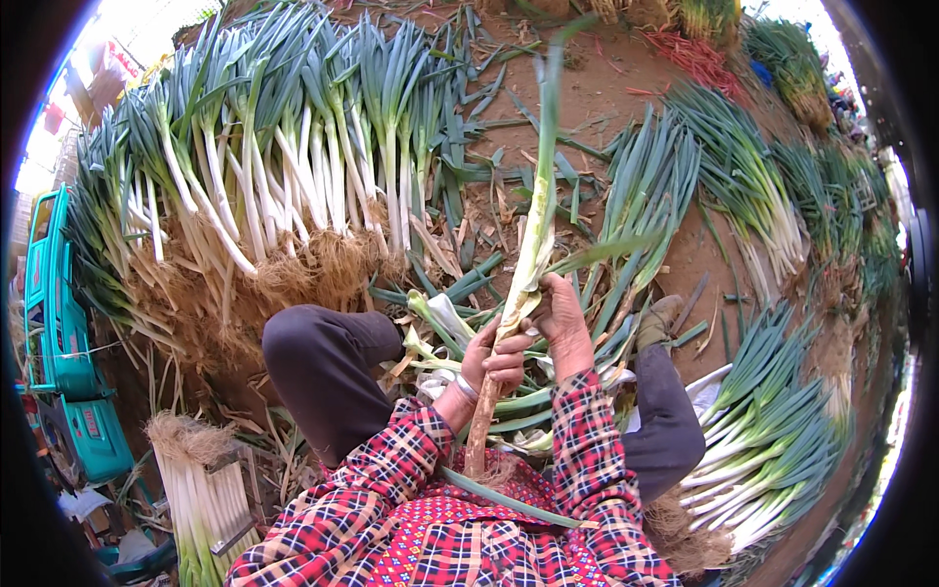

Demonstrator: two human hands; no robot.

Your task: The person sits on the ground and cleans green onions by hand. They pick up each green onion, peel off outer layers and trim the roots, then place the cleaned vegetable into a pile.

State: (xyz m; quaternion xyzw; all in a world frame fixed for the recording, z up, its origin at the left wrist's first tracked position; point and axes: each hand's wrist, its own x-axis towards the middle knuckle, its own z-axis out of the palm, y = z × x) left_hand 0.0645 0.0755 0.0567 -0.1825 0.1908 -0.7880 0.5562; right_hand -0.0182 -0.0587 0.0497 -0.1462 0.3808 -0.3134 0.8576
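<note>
My left hand (493, 367) grips the brownish lower shaft of a long Welsh onion (541, 198), held nearly upright in front of my lap. Its roots hang by my checked apron (440, 506), and its green top reaches up past the bare soil. Higher on the shaft, my right hand (563, 323) pinches a loose outer leaf (601, 251), which sticks out to the right and is blurred. Exactly how the right fingertips hold it is partly hidden. A cut green leaf (513, 500) lies across my lap. Peeled leaves and pale skins (447, 315) are heaped between my legs.
A large pile of Welsh onions (293, 169) with matted roots spreads at the front left. Cleaned onions (763, 433) lie to my right, others (198, 484) at lower left. A knife-like blade (691, 302) rests by my shoe (658, 321). A teal vehicle (62, 293) stands far left.
</note>
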